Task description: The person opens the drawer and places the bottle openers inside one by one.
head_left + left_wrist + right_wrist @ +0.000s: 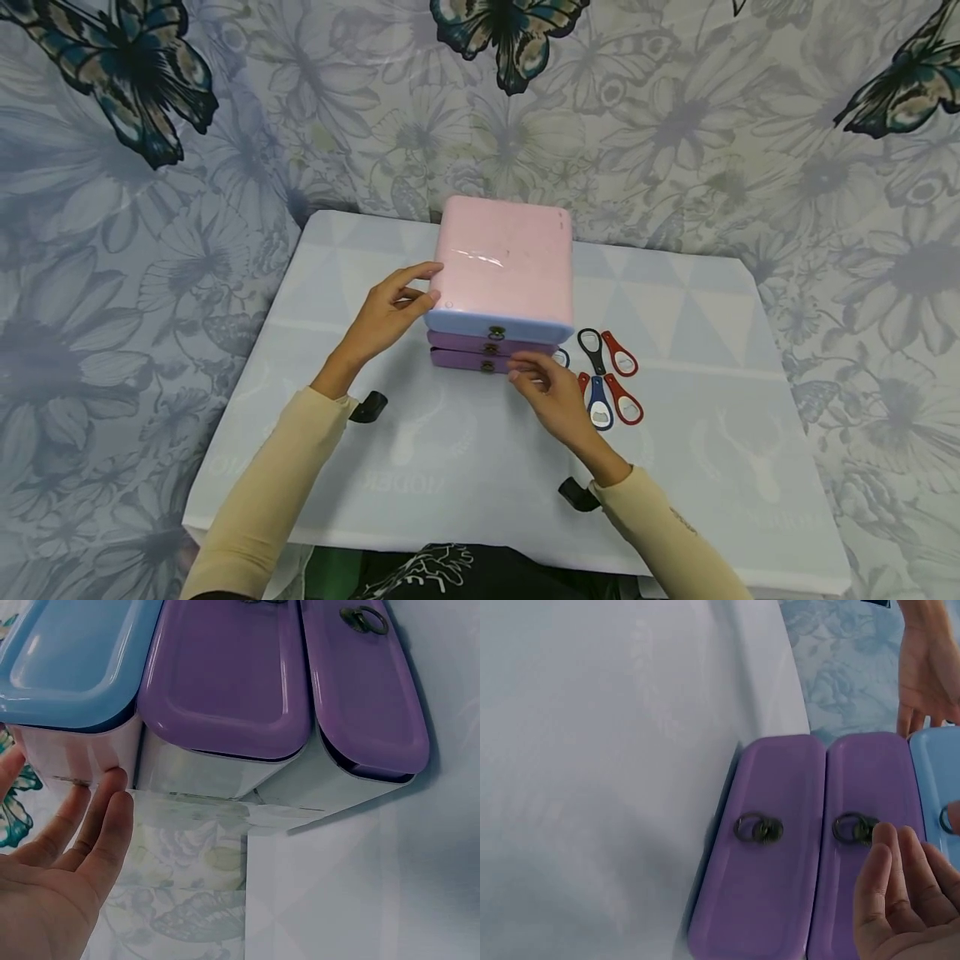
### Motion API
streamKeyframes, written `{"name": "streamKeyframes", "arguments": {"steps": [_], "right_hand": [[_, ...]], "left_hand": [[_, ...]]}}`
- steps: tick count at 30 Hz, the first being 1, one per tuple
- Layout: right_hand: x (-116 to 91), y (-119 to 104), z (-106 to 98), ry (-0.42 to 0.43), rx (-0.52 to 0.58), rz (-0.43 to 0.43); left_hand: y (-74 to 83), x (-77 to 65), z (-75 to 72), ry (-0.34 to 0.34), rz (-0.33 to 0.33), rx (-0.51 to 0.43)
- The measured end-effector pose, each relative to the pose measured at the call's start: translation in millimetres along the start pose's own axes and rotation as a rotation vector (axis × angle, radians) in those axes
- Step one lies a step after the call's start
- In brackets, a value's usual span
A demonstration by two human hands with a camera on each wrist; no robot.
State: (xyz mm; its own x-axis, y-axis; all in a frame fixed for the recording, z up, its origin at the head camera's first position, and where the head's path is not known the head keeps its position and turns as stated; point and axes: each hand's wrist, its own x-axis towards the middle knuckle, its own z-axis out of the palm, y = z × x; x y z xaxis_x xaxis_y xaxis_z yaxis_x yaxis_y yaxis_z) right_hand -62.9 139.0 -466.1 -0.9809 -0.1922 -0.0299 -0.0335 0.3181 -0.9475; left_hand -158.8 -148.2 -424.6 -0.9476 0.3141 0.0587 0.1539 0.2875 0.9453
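Observation:
A small drawer box with a pink top (506, 258) stands toward the back of the table. Its front has a blue drawer (465, 322) above two purple drawers (761, 900), each with a small ring pull (759, 829). All the drawers look closed. My left hand (382, 312) touches the box's left side with extended fingers, which also show against the side in the left wrist view. At the front right, my right hand (555, 400) is held before the purple drawers, fingertips near the middle ring pull. Nothing shows between its fingers.
Several scissors lie right of the box, including black-handled scissors (591, 342), red-handled scissors (624, 362) and blue-handled scissors (599, 417). Part of the group is behind my right hand. A pale patterned cloth (450, 483) covers the table, and a butterfly-print curtain (675, 150) hangs behind.

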Motion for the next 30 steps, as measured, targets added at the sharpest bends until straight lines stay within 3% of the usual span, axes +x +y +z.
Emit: {"name": "streamKeyframes", "arguments": {"steps": [9,12,19,30], "right_hand": [[13.7,-6.4,16.7,-0.031,0.194,0.061],[15.6,-10.1,19.7,-0.027,0.260,0.087],[17.4,-13.3,23.6,-0.005,0.311,0.116],[18.6,-16.5,26.9,0.029,0.372,0.138]], "left_hand": [[30.6,-9.9,-1.2,-0.010,-0.001,-0.002],[30.9,-10.2,-0.9,-0.010,0.003,-0.004],[-0.7,-0.3,0.7,0.003,0.019,0.003],[-2.4,-0.5,0.0,0.012,0.031,0.026]]}}
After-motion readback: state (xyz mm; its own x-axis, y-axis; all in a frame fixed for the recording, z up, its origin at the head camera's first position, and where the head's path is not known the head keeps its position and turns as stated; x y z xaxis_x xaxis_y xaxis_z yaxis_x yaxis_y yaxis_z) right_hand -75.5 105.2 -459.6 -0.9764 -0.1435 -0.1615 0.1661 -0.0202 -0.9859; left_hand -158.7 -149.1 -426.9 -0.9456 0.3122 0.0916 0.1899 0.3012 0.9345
